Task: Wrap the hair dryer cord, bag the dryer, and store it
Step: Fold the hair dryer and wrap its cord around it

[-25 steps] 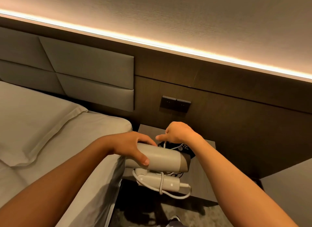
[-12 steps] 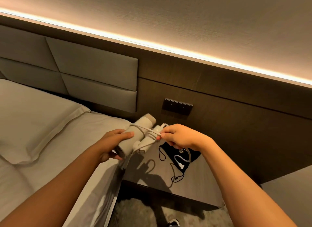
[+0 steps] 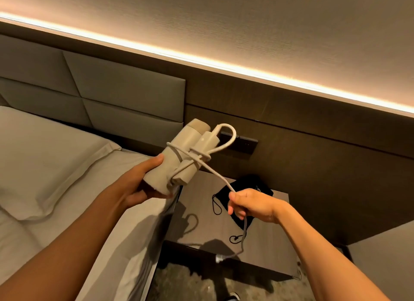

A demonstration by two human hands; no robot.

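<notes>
The left hand (image 3: 136,186) holds the hair dryer (image 3: 179,159) in the air above the gap between the bed (image 3: 67,166) and the worktop (image 3: 264,256). Its fingers (image 3: 154,162) are closed around the lower end of the barrel, thumb on top, the rest underneath. The dryer is tilted, its far end pointing toward 1 o'clock. The folded handle lies against the barrel on its 3 o'clock side.

The cord (image 3: 215,173) leaves the end of the handle in 1 open loop at 1 o'clock, then passes around barrel and handle together; at least 2 turns are visible. From the wrap it runs taut toward 5 o'clock into the right hand (image 3: 253,205).

The right hand is closed on the cord, pinching it between thumb and curled fingers, well apart from the dryer. Below this hand the cord hangs slack, ending in the plug (image 3: 220,258), which sits near the front edge of the worktop; whether it touches the surface cannot be told.

A black drawstring bag (image 3: 248,186) lies flat on the worktop, partly hidden behind the right hand, its strings trailing toward 7 o'clock. A small light print shows on the bag; it is too small to read. No marking can be made out on the dryer.
</notes>
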